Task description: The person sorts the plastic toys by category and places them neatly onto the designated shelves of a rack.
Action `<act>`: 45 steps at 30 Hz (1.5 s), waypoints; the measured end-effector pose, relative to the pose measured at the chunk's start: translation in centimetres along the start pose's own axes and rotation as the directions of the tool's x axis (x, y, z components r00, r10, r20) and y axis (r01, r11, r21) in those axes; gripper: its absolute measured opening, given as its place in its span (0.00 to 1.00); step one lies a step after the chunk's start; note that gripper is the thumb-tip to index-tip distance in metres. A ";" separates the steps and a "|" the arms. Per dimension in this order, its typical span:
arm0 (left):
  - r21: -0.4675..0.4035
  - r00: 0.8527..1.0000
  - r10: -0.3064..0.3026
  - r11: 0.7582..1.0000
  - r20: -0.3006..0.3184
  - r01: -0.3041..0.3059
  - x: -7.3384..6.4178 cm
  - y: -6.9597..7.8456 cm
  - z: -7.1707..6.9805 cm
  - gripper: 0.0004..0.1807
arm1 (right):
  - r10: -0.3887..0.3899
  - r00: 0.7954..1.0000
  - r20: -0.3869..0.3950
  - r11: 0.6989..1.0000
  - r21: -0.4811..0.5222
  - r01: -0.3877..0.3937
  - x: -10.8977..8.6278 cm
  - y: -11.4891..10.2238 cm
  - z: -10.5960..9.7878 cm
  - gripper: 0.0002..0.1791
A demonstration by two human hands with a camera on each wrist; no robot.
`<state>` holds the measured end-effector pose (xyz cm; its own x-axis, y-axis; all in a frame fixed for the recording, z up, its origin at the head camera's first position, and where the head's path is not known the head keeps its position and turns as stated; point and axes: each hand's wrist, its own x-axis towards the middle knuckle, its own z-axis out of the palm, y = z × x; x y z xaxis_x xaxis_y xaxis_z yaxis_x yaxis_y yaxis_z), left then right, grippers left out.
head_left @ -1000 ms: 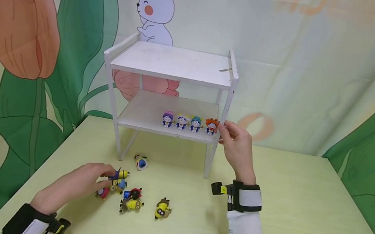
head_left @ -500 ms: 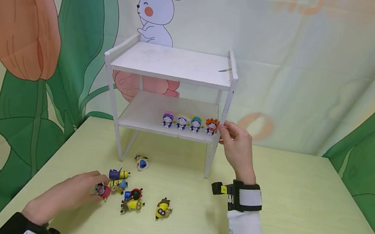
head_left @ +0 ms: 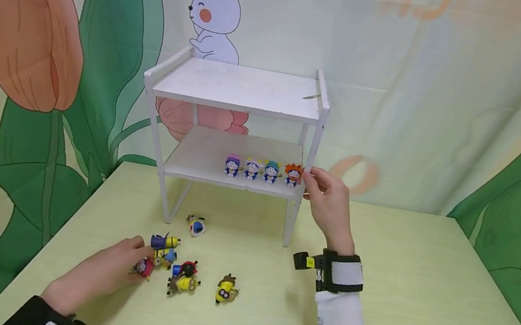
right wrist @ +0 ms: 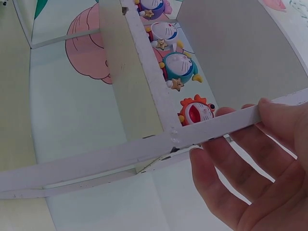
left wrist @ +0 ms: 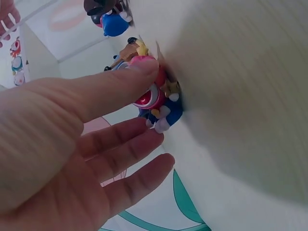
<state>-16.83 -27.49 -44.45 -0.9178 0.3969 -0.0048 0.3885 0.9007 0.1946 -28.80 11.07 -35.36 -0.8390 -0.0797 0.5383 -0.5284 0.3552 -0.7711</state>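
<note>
Two hands at work on a white two-tier shelf [head_left: 235,86] and loose toy figurines. The left hand [head_left: 113,264] has its thumb and nearest fingers closed about a pink-hooded Doraemon figurine [head_left: 144,267], the other fingers loosely extended; whether the toy bears on the table [head_left: 420,290] cannot be told. The small-toy pinch probably serves to keep neighbours undisturbed, since a blue-and-yellow Minion [head_left: 164,258] lies just beside these fingertips and a purple-and-yellow Minion [head_left: 165,242] just beyond it. Farther to the fingers' right lie a black-and-red figurine [head_left: 187,269], a grey-and-yellow Minion [head_left: 183,285] and, well apart, a brown-and-yellow Minion [head_left: 226,289]. The right hand [head_left: 330,206] has thumb and fingers bent round the front post [head_left: 314,142], presumably to steady the shelf. Just inside those fingers, the lower tier [head_left: 209,145] holds four seated Doraemon figurines: crab-hooded [head_left: 294,174] nearest the fingertips, then teal-hatted [head_left: 271,172], white-hatted [head_left: 252,169] and purple-hatted [head_left: 233,165] farthest away. They sit along the front edge facing outward, an arrangement that seems meant for display.
</note>
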 end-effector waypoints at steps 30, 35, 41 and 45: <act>0.046 0.999 -0.038 0.998 0.035 0.037 0.4 1.1 -0.5 0.17 | -0.007 1.000 0.002 1.000 0.001 0.007 0.0 0.0 0.0 0.14; 0.028 1.000 0.003 1.000 -0.030 -0.003 0.5 1.5 -1.1 0.15 | -0.017 1.000 -0.002 1.000 -0.004 0.017 0.0 0.1 -0.1 0.14; 0.052 0.990 0.083 0.996 -0.114 -0.078 1.0 2.0 -1.7 0.14 | -0.017 1.000 -0.007 1.000 -0.007 0.017 -0.1 0.2 -0.1 0.14; 0.055 0.978 0.133 0.991 -0.161 -0.126 1.7 2.8 -2.1 0.15 | -0.019 1.000 -0.006 1.000 -0.002 0.019 0.0 0.2 0.0 0.14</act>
<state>-17.44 -24.65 -41.84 -0.8590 0.4797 0.1790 0.5048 0.8520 0.1390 -28.88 11.14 -35.52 -0.8279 -0.0804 0.5551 -0.5442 0.3551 -0.7601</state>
